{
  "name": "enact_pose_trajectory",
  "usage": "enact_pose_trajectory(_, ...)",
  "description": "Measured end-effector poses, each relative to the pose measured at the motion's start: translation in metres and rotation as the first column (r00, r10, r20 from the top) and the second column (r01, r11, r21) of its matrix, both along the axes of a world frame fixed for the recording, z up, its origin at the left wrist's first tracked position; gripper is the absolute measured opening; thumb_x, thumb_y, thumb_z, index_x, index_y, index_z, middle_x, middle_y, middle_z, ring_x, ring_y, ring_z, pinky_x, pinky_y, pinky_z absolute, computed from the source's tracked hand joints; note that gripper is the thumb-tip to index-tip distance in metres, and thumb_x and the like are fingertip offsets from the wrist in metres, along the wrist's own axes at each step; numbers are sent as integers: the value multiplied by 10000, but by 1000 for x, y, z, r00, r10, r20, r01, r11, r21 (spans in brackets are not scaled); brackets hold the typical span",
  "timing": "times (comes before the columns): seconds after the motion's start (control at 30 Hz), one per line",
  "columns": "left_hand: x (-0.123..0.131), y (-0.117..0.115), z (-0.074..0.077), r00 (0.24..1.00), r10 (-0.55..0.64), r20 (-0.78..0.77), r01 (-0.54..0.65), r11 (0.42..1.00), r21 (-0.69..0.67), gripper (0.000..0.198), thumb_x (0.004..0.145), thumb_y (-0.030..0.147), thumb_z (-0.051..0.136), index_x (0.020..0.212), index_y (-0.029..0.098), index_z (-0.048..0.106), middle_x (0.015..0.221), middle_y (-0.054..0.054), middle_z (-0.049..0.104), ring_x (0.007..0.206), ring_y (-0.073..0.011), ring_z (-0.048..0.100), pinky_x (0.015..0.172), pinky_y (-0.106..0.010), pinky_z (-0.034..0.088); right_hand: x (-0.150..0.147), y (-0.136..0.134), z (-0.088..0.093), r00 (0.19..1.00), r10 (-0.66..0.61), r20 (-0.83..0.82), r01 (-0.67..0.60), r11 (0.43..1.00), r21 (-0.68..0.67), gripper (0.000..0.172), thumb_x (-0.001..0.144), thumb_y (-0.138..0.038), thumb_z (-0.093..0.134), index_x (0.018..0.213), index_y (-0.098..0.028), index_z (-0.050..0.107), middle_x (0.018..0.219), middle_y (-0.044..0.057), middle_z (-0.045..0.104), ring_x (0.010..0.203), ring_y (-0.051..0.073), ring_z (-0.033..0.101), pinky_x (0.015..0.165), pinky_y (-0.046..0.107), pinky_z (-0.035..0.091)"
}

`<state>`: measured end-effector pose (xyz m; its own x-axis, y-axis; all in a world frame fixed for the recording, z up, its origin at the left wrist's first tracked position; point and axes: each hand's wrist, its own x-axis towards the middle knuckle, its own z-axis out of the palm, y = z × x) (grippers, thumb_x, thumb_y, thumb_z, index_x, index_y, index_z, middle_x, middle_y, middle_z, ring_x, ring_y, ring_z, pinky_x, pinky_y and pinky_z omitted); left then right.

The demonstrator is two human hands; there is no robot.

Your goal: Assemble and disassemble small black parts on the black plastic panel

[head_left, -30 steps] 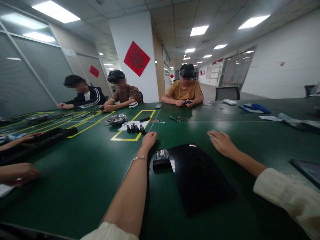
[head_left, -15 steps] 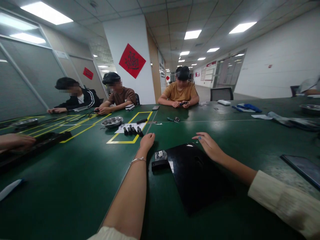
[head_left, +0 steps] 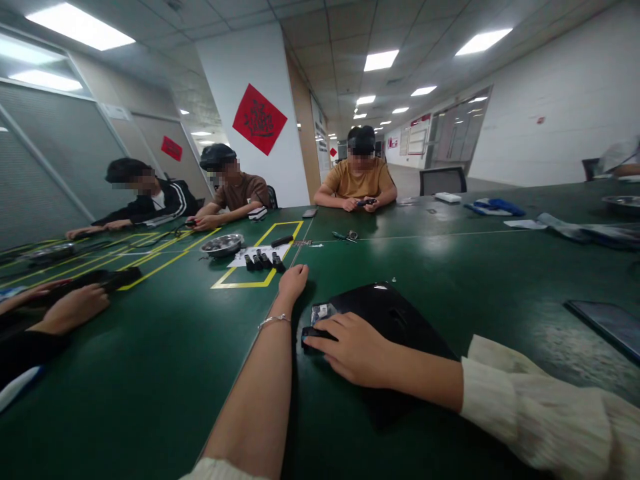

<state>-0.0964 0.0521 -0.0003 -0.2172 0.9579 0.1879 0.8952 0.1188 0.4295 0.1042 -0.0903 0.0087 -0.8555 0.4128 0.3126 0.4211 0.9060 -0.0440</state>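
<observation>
My right hand (head_left: 355, 347) reaches over a glossy black panel (head_left: 385, 303) lying flat on the table. Its fingers curl over a small black box-like block (head_left: 309, 341) at the panel's left edge, and part of the block is hidden beneath them. Just behind the block sits a small clear plastic bag (head_left: 323, 312) with something pale inside. My left hand (head_left: 294, 283) rests on the table to the left of the bag, closed; its fingers mostly face away from me and whatever they hold is hidden. Several short black cylindrical parts (head_left: 263, 260) stand beyond it.
A metal bowl (head_left: 223, 245) stands by a white paper and yellow tape lines. Pliers (head_left: 345, 235) lie farther back. At right are a phone-like dark slab (head_left: 603, 327) and cloths (head_left: 495, 207). On the left, a co-worker's hands (head_left: 75, 308) hold a long black part. Other people sit across.
My right hand has moved left from the panel's far right edge onto the small black block. My left hand stays in place. The neighbour's hands have lifted the long black part.
</observation>
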Motion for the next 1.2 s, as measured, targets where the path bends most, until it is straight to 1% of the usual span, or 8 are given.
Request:
enact_pose_trajectory(0.2,1,-1,0,1000,6,16,-6,1000,-7,368,851,389,306,643,199,542,557,-18,558,641,-156,563,528,-245,303,1,-23,1,998,33,-55,-32,999,23,682,767,-630,477,1307,-215,436,1142,159,482,1060,295,423,848,438,380)
enact_pose_trajectory(0.4,0,0,-1,1000,-1,17,1,1000,-1,357,851,394,310,632,198,512,583,-13,564,625,-142,560,523,-240,299,-1,-49,7,1000,20,3,-20,1000,14,381,810,-418,506,1118,-194,523,1101,152,463,998,285,445,758,400,424)
enact_pose_trajectory(0.63,-1,0,-1,1000,-18,23,18,1000,-2,368,857,401,306,636,198,521,596,-21,584,654,-153,569,529,-247,309,-1,-67,25,965,258,40,-260,963,65,283,772,-307,526,988,-125,528,870,75,537,670,161,473,529,275,395)
enact_pose_trajectory(0.77,-1,0,-1,1000,-13,15,13,1000,5,356,855,385,306,642,196,519,604,-15,574,635,-144,559,521,-244,297,10,-50,59,962,-16,-274,-49,972,-228,195,736,-190,517,919,-144,562,787,41,553,645,112,476,538,216,371)
enact_pose_trajectory(0.9,-1,2,-2,1000,-13,-3,13,1000,7,347,853,373,304,666,196,536,591,-14,559,621,-147,545,522,-247,292,38,-13,96,891,-337,-305,44,733,-679,218,738,-181,510,940,-146,585,617,-34,503,502,49,421,458,156,315)
enact_pose_trajectory(0.97,-1,2,-2,1000,-14,-9,14,1000,0,351,855,371,303,667,195,541,582,-15,557,619,-149,541,524,-248,292,56,6,109,868,-421,-262,121,692,-712,233,737,-188,515,946,-137,602,651,-23,532,503,45,442,449,149,320)
enact_pose_trajectory(1.03,0,1,-1,1000,-14,-12,14,1000,-4,356,858,378,305,662,195,539,579,-17,556,618,-149,540,521,-247,287,72,23,115,846,-483,-224,228,710,-667,238,731,-203,529,939,-138,623,679,-7,559,504,48,463,445,150,333)
enact_pose_trajectory(1.2,1,-1,1,1000,-10,-3,10,1000,1,358,864,378,304,656,193,530,585,-16,558,617,-145,542,513,-245,279,93,49,107,824,-566,-11,466,689,-555,185,703,-219,560,842,-129,640,639,8,576,441,55,467,399,160,338)
